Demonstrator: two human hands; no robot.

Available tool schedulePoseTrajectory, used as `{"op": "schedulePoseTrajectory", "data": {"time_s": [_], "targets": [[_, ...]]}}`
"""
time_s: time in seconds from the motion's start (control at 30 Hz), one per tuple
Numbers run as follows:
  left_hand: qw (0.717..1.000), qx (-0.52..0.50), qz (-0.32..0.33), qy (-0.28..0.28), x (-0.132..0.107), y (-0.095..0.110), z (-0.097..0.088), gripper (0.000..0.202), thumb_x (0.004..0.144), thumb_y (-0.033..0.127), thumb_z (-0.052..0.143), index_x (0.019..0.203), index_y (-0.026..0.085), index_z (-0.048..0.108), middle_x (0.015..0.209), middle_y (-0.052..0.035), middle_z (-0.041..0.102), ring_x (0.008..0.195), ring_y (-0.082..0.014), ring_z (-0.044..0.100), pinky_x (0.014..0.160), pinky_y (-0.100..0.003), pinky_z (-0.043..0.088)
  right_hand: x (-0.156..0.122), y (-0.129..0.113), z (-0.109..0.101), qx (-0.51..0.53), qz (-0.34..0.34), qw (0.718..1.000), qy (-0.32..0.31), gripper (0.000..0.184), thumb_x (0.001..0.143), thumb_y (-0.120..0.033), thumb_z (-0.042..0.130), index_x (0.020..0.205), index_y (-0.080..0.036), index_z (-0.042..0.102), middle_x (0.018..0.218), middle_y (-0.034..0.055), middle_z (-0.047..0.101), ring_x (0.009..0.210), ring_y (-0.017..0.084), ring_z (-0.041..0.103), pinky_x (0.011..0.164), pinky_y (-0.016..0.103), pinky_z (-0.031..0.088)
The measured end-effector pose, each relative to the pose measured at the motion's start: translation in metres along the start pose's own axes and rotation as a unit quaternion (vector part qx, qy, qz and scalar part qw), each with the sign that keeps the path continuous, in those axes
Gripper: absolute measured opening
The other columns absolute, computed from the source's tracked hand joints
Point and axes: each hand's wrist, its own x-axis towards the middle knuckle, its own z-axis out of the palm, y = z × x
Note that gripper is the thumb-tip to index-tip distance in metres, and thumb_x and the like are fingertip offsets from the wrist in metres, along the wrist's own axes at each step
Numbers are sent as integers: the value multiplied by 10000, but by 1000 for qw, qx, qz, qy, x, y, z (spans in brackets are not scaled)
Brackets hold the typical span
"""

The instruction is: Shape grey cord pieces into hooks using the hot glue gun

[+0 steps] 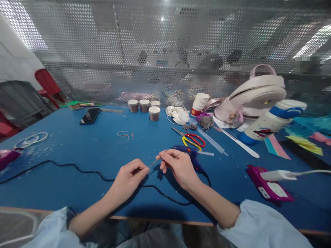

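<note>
My left hand (131,174) and my right hand (177,165) meet over the blue table (85,144), each pinching one end of a thin short stick or wire (154,162) stretched between them. Both hands have fingers closed in a pinch. Just behind my right hand lies a blue glue gun (190,153), and its black cord (77,169) runs left across the table and under my wrists. Red-handled and yellow-handled scissors (192,139) lie a little beyond the glue gun.
Several small paper cups (144,106) and a black phone (90,115) sit at the back. A cup stack (199,103), twine (205,121), a pale bag (254,96), a bottle (271,120) and coloured paper crowd the right. A purple phone (269,186) charges near the right edge.
</note>
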Motion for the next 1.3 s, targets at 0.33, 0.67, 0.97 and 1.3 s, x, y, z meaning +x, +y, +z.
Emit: {"op": "schedulePoseTrajectory", "data": {"time_s": [0.33,0.67,0.97,1.3], "targets": [[986,102,133,13,-2,-21,-25,150,836,183,512,801,153,656,770,-39,626,715,-134,566,671,-249,415,-7,7,10,23,34,999,4,152,691,-256,737,762,-141,668,801,66,729,583,124,658,514,223,541],[998,18,25,-48,-1,-30,-49,192,806,267,533,731,180,686,768,-40,660,722,-161,587,685,-278,426,-3,12,11,36,44,998,-2,210,713,-245,722,884,-146,652,899,78,720,634,129,673,552,228,556],[986,-79,-125,-77,11,-32,-46,201,743,342,594,689,156,645,592,10,574,515,-96,450,498,-217,341,9,32,30,13,136,990,-34,238,707,-299,716,819,-106,633,868,105,700,545,132,654,491,247,540],[969,-134,-209,-9,36,-52,-72,142,721,296,576,687,158,590,406,91,357,367,-49,257,390,-199,164,-51,-35,-64,-486,133,864,18,342,780,-501,543,846,-190,670,662,39,678,501,139,593,491,240,496]]}}
